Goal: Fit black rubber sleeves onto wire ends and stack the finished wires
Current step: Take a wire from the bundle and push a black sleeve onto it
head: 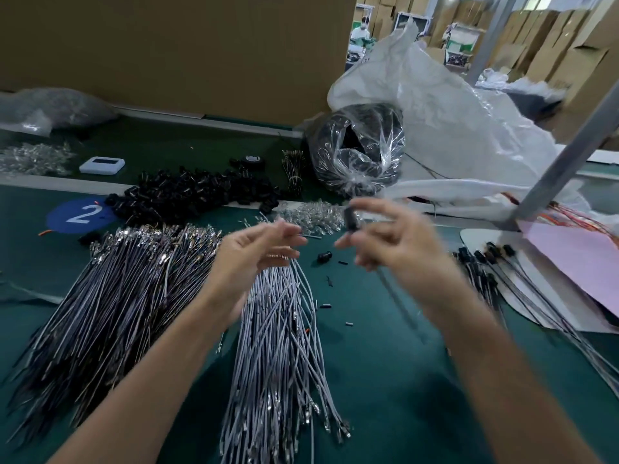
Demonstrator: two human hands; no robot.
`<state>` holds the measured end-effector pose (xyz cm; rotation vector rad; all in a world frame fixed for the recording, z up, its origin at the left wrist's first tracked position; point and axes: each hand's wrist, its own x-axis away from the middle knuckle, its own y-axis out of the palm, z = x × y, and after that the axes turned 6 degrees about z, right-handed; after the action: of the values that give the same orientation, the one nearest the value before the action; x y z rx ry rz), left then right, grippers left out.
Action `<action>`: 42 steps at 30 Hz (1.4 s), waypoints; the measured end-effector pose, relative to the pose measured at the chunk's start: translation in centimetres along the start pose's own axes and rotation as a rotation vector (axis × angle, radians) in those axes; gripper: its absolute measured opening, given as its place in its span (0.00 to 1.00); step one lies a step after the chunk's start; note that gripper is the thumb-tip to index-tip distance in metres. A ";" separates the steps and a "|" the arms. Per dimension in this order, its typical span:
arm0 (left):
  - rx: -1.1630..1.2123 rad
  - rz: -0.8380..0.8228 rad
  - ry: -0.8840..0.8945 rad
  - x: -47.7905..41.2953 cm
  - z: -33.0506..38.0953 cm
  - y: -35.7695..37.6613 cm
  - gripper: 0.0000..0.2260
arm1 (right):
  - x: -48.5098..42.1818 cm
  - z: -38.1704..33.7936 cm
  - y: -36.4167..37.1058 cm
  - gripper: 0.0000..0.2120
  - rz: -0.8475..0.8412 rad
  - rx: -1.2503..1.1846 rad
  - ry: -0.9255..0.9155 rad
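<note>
Black sleeve (351,220): soft rubber, light, prob. grippy; at end of thin limp wire (398,299), above desk (385,380). R hand (395,242) fingers pinch sleeve. L hand (258,252) fingers: blurred, can't tell. Hold wire nr tip.

Dark green tabletop (385,380). Pale grey wires (281,346) centre; darker grey wires (117,296) left, silver tips. Black rubber sleeves (194,192) heaped. Blue disc (78,216), white "2". Pink sheet (576,259). White sack (452,122). Brown cardboard (167,45). Single black sleeve (351,220) in right hand (398,242).
</note>
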<state>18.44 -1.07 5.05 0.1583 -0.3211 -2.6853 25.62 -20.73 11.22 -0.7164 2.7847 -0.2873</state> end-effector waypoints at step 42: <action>0.164 0.231 0.249 0.9 -0.9 1.5 0.06 | 0.3 4.9 7.2 0.06 0.109 -0.124 -0.168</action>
<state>18.39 -3.01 4.46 0.4700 -0.4510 -2.3781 23.63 -15.33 4.71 -0.5840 2.6861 -0.0323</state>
